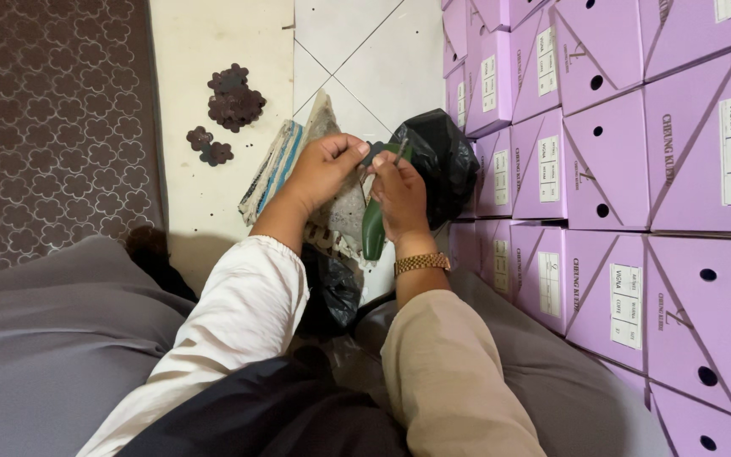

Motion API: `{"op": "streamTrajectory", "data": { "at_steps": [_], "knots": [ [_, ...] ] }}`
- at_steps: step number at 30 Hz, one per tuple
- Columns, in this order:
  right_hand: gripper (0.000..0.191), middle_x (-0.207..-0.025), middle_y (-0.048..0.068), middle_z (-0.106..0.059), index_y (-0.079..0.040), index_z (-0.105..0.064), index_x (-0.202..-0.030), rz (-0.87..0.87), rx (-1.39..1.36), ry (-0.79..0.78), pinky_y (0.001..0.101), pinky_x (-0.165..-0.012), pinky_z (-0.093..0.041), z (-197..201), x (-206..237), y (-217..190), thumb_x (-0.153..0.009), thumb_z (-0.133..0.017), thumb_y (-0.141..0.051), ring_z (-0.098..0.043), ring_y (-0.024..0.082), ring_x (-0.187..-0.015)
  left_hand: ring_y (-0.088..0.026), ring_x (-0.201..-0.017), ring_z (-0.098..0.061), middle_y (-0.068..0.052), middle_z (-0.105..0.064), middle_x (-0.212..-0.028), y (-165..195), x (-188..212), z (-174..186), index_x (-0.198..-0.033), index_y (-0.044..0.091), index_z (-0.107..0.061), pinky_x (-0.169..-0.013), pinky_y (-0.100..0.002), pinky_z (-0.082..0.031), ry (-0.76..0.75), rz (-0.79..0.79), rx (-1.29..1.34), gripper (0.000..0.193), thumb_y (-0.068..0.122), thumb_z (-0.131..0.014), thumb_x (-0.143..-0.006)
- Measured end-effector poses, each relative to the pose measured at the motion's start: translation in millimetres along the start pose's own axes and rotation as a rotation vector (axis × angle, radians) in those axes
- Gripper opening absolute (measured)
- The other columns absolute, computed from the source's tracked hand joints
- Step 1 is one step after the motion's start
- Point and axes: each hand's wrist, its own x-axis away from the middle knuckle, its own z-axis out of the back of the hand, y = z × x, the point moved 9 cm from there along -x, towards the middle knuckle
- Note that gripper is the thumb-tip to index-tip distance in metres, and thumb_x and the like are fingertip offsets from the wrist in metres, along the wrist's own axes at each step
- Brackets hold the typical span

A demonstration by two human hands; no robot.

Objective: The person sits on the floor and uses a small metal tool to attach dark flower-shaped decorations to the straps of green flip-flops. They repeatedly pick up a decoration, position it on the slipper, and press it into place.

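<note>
My left hand (323, 169) and my right hand (399, 196) meet over the floor, fingertips almost touching. Between them they pinch a small dark flat piece (376, 156). A green tool handle (373, 230) hangs down below my right hand, which grips it; a thin metal tip shows above the fingers. A gold watch (421, 263) sits on my right wrist. Under my hands lies a worn grey slab (325, 118) on a striped cloth (274, 169).
Dark brown flower-shaped cutouts (233, 97) lie on the cream floor (213, 34), a smaller cluster (208, 145) below them. A black plastic bag (437, 156) sits beside stacked lilac boxes (619, 152) on the right. A patterned brown mat (52, 118) covers the left.
</note>
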Motion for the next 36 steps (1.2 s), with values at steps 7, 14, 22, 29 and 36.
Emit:
{"op": "streamTrajectory", "data": {
  "at_steps": [7,14,22,29,36],
  "knots": [
    [0.010,-0.090,0.006,-0.071,-0.004,-0.069,-0.103,0.023,-0.040,0.008,0.0246,-0.055,-0.037,-8,6,-14,-0.096,-0.065,-0.009,-0.041,0.005,-0.054,-0.005,-0.085,-0.065,0.002,-0.076,-0.092,13,3,2,-0.105,0.006,-0.077,-0.080,-0.023,-0.054,0.002,-0.062,0.001,0.026,0.029,-0.069,-0.097],
    [0.013,-0.092,0.004,-0.073,-0.002,-0.072,-0.105,0.089,0.032,0.043,0.0228,-0.056,-0.037,-4,6,-18,-0.097,-0.062,-0.003,-0.046,0.005,-0.059,-0.005,-0.082,-0.067,0.002,-0.077,-0.090,13,4,-1,-0.103,0.006,-0.076,-0.077,-0.022,-0.055,0.000,-0.052,0.074,0.024,0.028,-0.070,-0.096],
    [0.013,-0.096,0.000,-0.069,-0.002,-0.069,-0.109,0.228,0.146,0.020,0.0239,-0.087,-0.053,-14,7,-20,-0.098,-0.063,0.001,-0.065,0.008,-0.091,-0.004,-0.076,-0.063,0.001,-0.074,-0.086,-6,-4,1,-0.099,0.003,-0.074,-0.070,-0.021,-0.052,0.032,-0.070,0.190,0.022,0.025,-0.071,-0.097],
    [0.015,-0.097,0.002,-0.070,-0.002,-0.067,-0.111,0.218,0.170,0.020,0.0243,-0.089,-0.051,-18,7,-21,-0.097,-0.063,0.002,-0.066,0.009,-0.092,-0.006,-0.073,-0.061,0.001,-0.072,-0.084,-24,-13,3,-0.101,0.005,-0.074,-0.068,-0.022,-0.049,0.000,-0.031,0.289,0.024,0.027,-0.064,-0.102],
    [0.019,-0.098,0.000,-0.069,-0.002,-0.074,-0.115,0.131,0.128,0.141,0.0188,-0.069,-0.043,-10,5,-18,-0.101,-0.068,-0.012,-0.056,0.003,-0.079,-0.007,-0.074,-0.060,0.001,-0.073,-0.086,-19,-6,5,-0.105,0.006,-0.076,-0.068,-0.024,-0.049,0.084,-0.007,0.214,0.020,0.023,-0.068,-0.100]
  ]
}}
